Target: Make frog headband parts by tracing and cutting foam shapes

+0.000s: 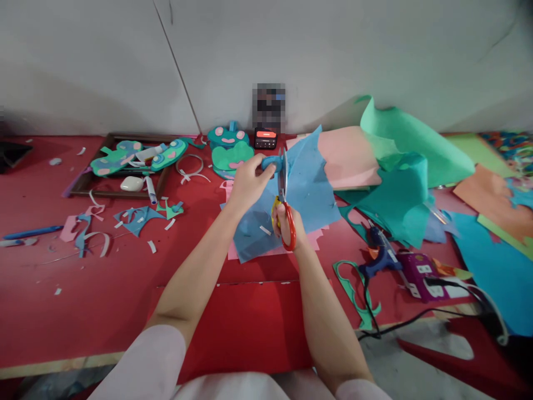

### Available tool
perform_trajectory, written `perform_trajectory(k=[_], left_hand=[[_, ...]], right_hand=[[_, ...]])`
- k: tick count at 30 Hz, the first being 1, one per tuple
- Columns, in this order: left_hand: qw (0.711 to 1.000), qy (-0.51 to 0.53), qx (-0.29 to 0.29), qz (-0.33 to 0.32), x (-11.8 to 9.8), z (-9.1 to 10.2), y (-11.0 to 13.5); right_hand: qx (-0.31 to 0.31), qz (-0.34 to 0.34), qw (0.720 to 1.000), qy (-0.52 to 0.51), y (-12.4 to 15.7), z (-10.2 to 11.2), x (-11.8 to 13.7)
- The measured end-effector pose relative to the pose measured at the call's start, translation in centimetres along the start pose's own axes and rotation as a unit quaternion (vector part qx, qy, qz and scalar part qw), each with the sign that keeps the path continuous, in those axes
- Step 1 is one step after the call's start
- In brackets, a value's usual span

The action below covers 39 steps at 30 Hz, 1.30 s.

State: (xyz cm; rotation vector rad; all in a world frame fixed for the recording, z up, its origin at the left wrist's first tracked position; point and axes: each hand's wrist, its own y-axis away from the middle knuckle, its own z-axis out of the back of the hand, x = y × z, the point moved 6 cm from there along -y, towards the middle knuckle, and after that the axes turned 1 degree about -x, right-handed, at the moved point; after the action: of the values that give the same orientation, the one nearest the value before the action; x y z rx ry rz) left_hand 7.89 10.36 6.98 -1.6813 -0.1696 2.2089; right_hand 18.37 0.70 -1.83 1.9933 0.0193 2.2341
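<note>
My left hand [249, 180] pinches a small blue foam piece [272, 163] and holds it up over the red table. In my right hand [284, 221] are scissors with red and yellow handles [285, 206], fingers through the loops. The blades point upward and meet the blue piece. Both hands are above a blue foam sheet [291, 208] that lies on a pink one.
A blue hot glue gun [381, 256] and a purple power strip [418, 272] with a black cable lie at the right. Green, teal, pink and orange foam sheets [402, 166] pile up behind. Finished foam shapes, a wooden frame [120, 164], markers and scraps cover the left.
</note>
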Motion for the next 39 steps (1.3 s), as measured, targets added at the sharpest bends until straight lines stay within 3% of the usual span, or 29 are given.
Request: perform_trajectory(k=[13,24,39], left_hand=[[1.0,-0.013,0.003,-0.011,-0.3,0.4,-0.1],[0.996,-0.033,0.075,-0.046,-1.2,0.1,0.3],[0.994,-0.054,0.09,-0.038,-1.2,-0.1,0.3]], right_hand=[[0.008,0.012,1.0,-0.018,0.1,-0.1,0.2],[0.046,0.049,0.991,-0.115,0.3,-0.6,1.4],[0.033,0.031,0.996,-0.075,0.2,-0.4,0.7]])
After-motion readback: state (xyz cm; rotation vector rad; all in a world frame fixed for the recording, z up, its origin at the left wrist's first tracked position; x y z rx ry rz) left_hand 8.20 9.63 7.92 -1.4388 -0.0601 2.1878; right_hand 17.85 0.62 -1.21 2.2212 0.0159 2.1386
